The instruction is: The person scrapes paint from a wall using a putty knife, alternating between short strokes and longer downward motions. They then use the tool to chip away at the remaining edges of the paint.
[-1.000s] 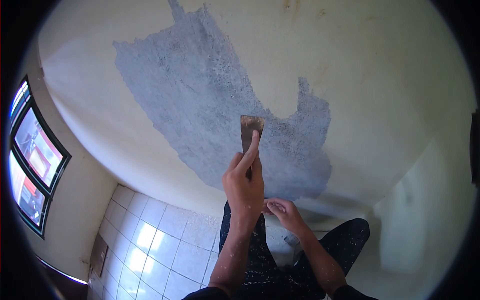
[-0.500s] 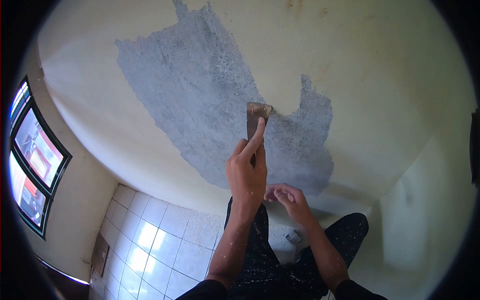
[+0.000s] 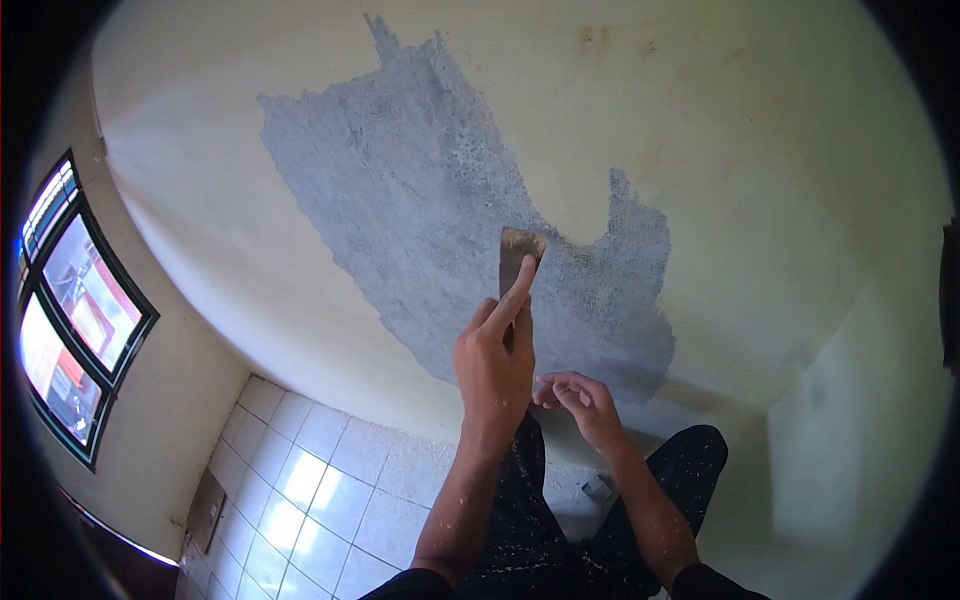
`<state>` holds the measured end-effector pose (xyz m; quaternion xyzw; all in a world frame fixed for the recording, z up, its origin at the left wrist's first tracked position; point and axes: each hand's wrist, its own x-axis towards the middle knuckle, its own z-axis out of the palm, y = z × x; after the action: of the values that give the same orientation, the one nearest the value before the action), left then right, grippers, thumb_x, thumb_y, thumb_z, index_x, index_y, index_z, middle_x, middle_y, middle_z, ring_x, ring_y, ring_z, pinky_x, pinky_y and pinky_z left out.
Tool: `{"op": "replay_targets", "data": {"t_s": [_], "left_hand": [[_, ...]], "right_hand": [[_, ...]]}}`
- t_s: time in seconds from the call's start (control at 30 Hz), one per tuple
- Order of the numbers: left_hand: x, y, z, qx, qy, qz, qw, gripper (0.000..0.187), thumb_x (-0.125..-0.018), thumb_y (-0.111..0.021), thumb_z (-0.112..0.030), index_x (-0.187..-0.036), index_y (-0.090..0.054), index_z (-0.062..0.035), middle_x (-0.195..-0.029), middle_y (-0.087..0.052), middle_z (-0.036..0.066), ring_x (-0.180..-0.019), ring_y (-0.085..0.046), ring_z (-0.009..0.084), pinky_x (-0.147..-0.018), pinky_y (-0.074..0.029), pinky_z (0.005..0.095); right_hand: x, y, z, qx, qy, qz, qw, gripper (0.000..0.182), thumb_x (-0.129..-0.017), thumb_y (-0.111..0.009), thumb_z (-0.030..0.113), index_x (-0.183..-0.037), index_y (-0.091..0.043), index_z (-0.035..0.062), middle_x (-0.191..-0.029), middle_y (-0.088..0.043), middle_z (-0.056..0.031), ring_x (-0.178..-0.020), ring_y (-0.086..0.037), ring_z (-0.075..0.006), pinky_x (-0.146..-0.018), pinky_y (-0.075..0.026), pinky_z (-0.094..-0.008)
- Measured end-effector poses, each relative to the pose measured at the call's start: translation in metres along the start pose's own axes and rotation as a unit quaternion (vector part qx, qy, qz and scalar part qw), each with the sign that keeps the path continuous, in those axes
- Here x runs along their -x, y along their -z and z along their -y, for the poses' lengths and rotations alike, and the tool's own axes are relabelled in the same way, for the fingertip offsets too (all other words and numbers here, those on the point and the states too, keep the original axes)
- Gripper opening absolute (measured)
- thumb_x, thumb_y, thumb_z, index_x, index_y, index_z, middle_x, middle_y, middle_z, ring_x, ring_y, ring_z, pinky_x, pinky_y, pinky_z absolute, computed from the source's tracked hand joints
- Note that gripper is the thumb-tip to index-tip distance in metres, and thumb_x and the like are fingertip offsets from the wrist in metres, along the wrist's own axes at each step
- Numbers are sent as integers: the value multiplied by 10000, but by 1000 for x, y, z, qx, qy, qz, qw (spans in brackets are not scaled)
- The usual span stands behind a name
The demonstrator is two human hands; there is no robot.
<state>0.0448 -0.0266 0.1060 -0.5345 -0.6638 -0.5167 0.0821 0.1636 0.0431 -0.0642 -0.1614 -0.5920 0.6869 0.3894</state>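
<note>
My left hand (image 3: 493, 362) is wrapped round a scraper (image 3: 522, 243), its index finger stretched along the flat blade. The blade's worn, pale-crusted end points up and lies at the wall, beside the edge where cream paint (image 3: 568, 215) meets a bare grey patch (image 3: 400, 190). The scraper's handle is mostly hidden in the hand. Lower and to the right, my right hand (image 3: 585, 402) hovers before the bottom of the patch, its fingers loosely bent and apart, holding nothing. Pale flakes dot both forearms.
My dark trousers (image 3: 690, 470), speckled with flakes, show bent knees close to the wall. A small grey object (image 3: 597, 488) lies between the legs. White floor tiles (image 3: 330, 490) spread at lower left. A dark-framed window (image 3: 85, 310) is at far left; a wall corner (image 3: 820, 360) stands right.
The view has tilted, so the wall and window appear lower and slightly farther right. The scraper stays at nearly the same spot by the paint edge; both hands keep their poses.
</note>
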Motion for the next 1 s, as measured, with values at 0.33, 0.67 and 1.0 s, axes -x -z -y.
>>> {"op": "replay_targets", "data": {"t_s": [0.33,0.67,1.0], "left_hand": [[-8,6,0,-40,-18,6,999,400,-1043,-653,-104,-1407,-704,-261,-689,-595,112,-598,-455,126,-597,-431,366],[-1,6,15,-71,2,20,997,411,-1028,-682,-123,-1410,-699,-272,-683,-597,111,-564,-452,152,-589,-430,387],[-6,-3,23,-69,-29,21,997,419,-1038,-674,-188,-1416,-687,-367,-681,-604,63,-557,-533,170,-564,-444,374]], "right_hand": [[4,3,-4,3,-3,-1,1000,362,-1112,-573,264,-1292,-695,-25,-1079,-761,-115,-1041,-715,-182,-975,-534,-327],[6,2,-2,8,-13,2,1000,337,-1104,-587,234,-1290,-694,-26,-1095,-760,-116,-1060,-711,-183,-988,-537,-339],[6,-3,-5,0,-24,24,999,321,-1113,-564,202,-1291,-690,-34,-1095,-757,-124,-1057,-713,-185,-986,-544,-333]]}}
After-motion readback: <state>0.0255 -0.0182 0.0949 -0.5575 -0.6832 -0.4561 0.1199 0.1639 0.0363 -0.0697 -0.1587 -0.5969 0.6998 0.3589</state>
